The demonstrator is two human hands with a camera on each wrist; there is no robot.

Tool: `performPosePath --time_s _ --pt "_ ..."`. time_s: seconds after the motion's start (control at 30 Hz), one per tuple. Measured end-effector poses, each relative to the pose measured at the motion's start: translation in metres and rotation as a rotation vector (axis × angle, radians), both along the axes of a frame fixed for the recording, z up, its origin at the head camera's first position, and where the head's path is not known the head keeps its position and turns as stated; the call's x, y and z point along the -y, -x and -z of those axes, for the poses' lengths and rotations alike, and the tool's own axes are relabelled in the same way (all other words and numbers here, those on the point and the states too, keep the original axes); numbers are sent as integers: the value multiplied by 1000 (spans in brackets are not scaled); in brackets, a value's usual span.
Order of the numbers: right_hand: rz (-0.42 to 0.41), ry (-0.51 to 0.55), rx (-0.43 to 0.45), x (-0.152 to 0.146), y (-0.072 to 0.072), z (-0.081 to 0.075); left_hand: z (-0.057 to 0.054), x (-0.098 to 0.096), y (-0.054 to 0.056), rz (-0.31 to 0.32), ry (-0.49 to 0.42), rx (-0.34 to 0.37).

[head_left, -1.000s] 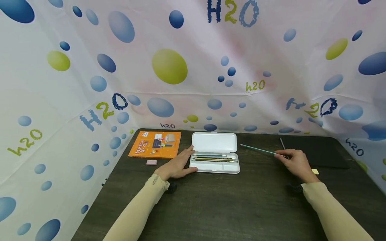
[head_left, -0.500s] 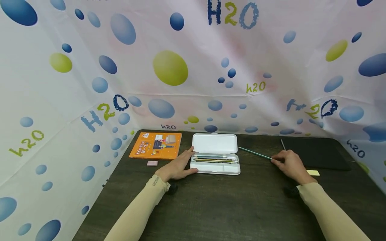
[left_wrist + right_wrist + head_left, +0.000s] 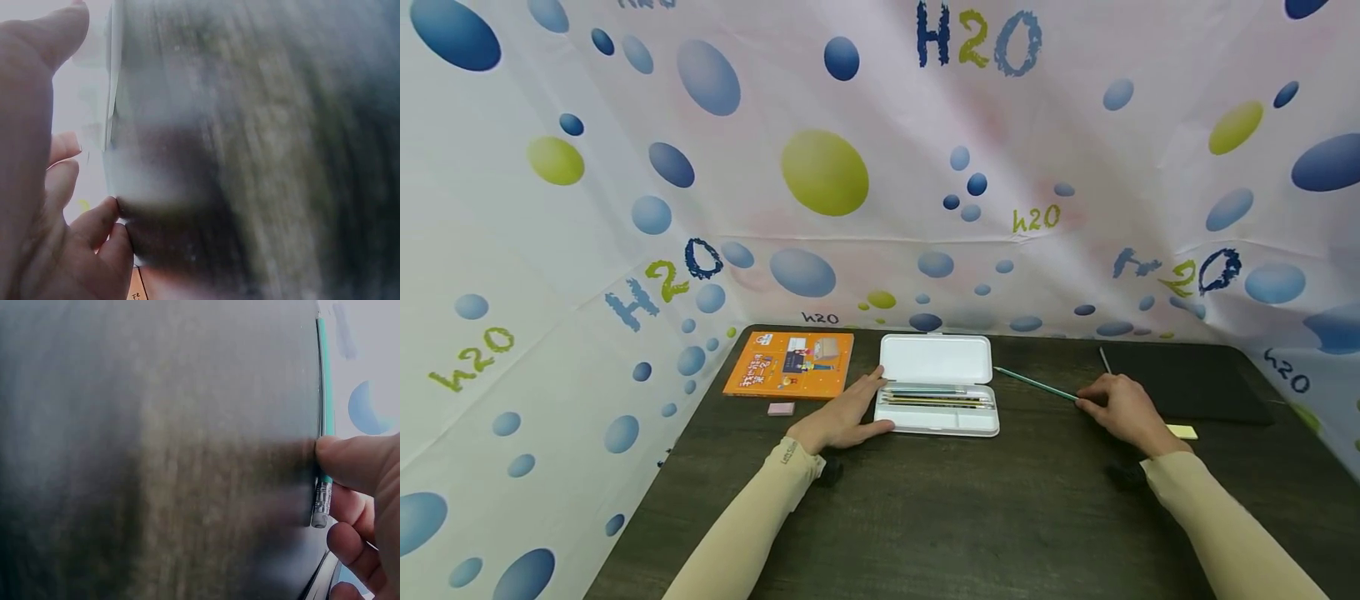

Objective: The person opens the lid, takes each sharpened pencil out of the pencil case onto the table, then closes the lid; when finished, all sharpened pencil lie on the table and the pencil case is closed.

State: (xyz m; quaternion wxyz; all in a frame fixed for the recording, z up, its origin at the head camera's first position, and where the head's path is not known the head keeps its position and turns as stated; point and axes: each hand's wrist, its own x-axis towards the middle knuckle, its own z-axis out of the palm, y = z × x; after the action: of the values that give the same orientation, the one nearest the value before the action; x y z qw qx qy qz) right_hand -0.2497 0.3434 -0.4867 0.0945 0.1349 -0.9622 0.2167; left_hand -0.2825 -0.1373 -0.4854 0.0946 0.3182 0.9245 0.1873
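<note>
My right hand (image 3: 1123, 412) pinches a green pencil (image 3: 1036, 383) near its eraser end, low over the dark table. In the right wrist view, the thumb lies along the green pencil (image 3: 326, 381), and the metal ferrule and eraser stick out beyond it. A white pencil case (image 3: 917, 422) lies with its lid raised at the middle of the table, and several pencils (image 3: 936, 401) lie inside. Its left side is touched by my left hand (image 3: 842, 418), whose fingers are spread and whose thumb is at the front corner. The pencil's far tip points toward the case, just right of it.
An orange book (image 3: 790, 365) lies at the back left, with a pink eraser (image 3: 781, 409) in front of it. On the right are a black flat pad (image 3: 1202, 387), a thin grey pencil-like stick (image 3: 1105, 361) at its left edge and a yellow slip (image 3: 1182, 432). A printed curtain hangs behind.
My right hand has moved slightly left and nearer to me with the green pencil, uncovering more of the yellow slip. My left hand has stayed at the case.
</note>
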Motion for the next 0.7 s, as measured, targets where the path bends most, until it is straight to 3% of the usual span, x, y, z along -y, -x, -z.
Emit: performPosePath --time_s 0.3,0.7 --pt "22 44 72 5 -1 -4 -2 2 -1 6 7 6" --pt "-11 142 18 31 1 -15 -3 1 0 11 11 -1"
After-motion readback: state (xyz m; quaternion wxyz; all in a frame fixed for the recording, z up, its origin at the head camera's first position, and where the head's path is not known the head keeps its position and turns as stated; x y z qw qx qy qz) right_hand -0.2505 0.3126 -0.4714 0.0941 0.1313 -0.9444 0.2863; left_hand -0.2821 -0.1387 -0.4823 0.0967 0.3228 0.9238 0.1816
